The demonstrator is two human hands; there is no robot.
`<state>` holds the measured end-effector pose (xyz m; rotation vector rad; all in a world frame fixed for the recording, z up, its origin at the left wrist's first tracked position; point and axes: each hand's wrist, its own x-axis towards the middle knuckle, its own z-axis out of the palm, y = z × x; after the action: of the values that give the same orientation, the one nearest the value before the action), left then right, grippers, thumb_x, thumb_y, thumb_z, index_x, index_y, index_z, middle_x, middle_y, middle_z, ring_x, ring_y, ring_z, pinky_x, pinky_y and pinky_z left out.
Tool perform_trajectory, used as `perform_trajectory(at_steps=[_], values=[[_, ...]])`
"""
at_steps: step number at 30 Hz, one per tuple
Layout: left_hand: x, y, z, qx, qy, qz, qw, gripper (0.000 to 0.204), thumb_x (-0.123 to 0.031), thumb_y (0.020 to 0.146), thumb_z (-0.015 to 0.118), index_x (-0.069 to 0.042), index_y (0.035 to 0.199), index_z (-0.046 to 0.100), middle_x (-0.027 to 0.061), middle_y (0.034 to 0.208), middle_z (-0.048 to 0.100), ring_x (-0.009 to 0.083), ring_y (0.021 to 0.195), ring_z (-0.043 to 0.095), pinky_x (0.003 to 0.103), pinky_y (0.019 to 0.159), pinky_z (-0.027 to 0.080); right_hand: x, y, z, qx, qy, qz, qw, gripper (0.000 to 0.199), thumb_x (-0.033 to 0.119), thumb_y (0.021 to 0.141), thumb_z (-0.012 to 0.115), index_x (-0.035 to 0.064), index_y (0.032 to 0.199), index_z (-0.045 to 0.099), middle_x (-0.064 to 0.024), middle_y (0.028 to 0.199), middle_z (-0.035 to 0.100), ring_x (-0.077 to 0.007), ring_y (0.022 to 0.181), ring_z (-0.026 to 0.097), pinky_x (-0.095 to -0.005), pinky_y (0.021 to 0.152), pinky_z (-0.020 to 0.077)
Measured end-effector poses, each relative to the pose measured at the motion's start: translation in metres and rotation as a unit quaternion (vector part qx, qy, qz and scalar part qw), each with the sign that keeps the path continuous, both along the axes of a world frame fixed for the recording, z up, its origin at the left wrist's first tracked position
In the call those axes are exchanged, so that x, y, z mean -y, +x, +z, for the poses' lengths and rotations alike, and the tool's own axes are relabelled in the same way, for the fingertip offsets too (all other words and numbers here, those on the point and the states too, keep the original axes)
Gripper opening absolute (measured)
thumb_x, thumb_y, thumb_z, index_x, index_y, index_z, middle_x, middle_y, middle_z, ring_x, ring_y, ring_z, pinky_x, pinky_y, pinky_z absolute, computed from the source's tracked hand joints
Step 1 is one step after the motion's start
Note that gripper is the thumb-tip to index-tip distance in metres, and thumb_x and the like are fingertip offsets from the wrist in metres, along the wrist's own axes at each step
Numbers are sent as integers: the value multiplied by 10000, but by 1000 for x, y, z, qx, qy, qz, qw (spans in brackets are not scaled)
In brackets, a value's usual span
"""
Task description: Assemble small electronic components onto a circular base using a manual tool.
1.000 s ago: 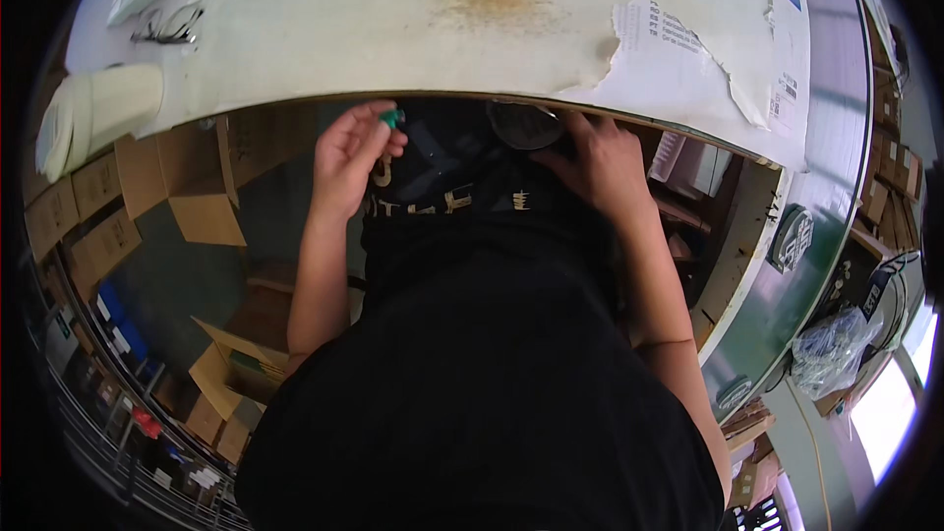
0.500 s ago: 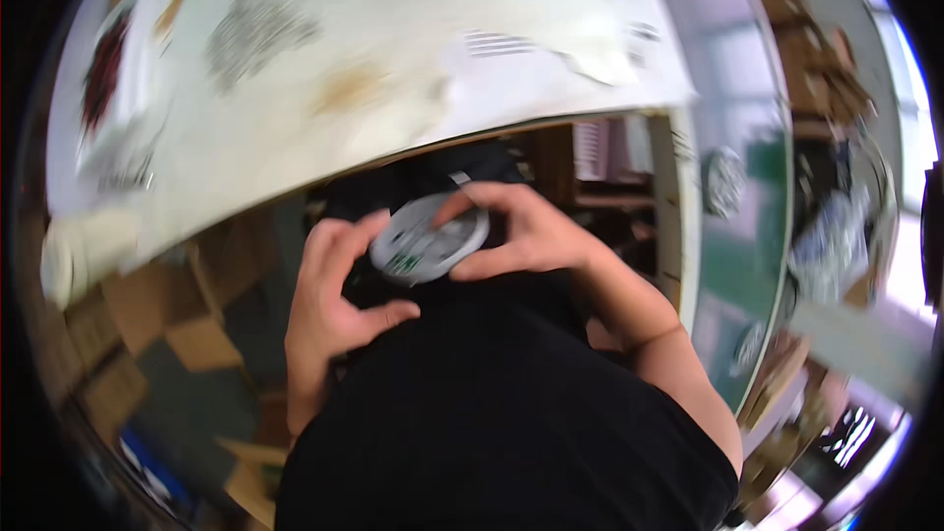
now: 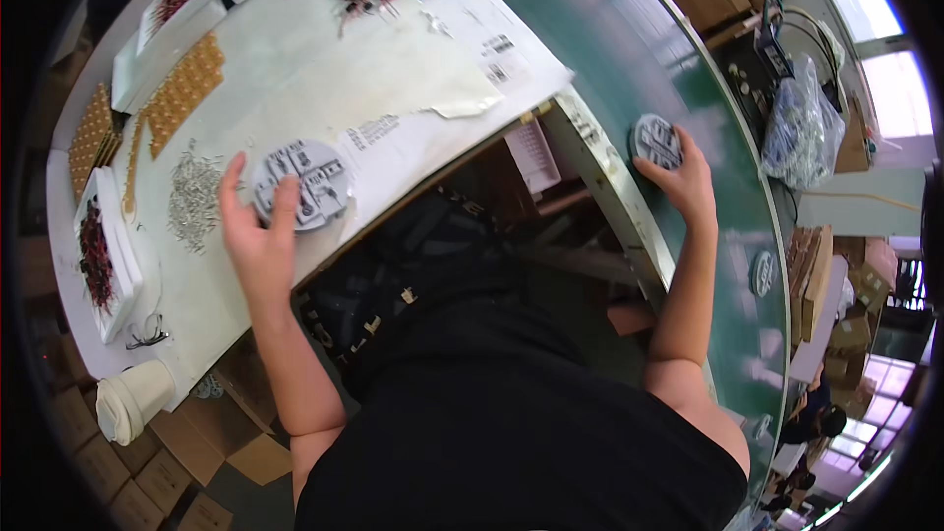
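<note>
Left of centre, the left hand [image 3: 258,236] lies with fingers spread on a round grey disc [image 3: 300,183] near the counter [image 3: 413,88] edge (it could slide off). At right, the right hand [image 3: 678,182] fingers pinch another grey disc [image 3: 656,141] on the green surface [image 3: 629,49]; loose grip risks dropping.

On the white tabletop [image 3: 295,88] we see small white printed labels [image 3: 497,44] near its far edge. A clear plastic bag [image 3: 801,128] lies beyond the green belt [image 3: 629,49]. Brown cardboard boxes [image 3: 147,472] stand on the floor at lower left.
</note>
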<state>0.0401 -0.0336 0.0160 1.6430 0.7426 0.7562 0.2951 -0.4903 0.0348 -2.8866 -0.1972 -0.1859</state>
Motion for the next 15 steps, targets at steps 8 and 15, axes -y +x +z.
perform_trajectory(at_steps=[8, 15], values=[[6, 0, 9, -342, 255, 30, 904, 683, -593, 930, 759, -100, 1392, 655, 150, 922, 784, 340, 865, 773, 421, 751, 596, -145, 20, 38, -21, 188, 229, 955, 843, 392, 754, 904, 62, 1473, 613, -186, 1305, 716, -360, 1200, 697, -421, 1021, 548], [4, -38, 11, -254, 269, -2, 929, 599, -451, 870, 859, -111, 1334, 694, 40, 716, 640, 254, 662, 663, 392, 619, 536, -315, 16, 37, -20, 64, 440, 895, 564, 271, 830, 887, 48, 1317, 713, -141, 1235, 747, -255, 1053, 726, -353, 929, 552]])
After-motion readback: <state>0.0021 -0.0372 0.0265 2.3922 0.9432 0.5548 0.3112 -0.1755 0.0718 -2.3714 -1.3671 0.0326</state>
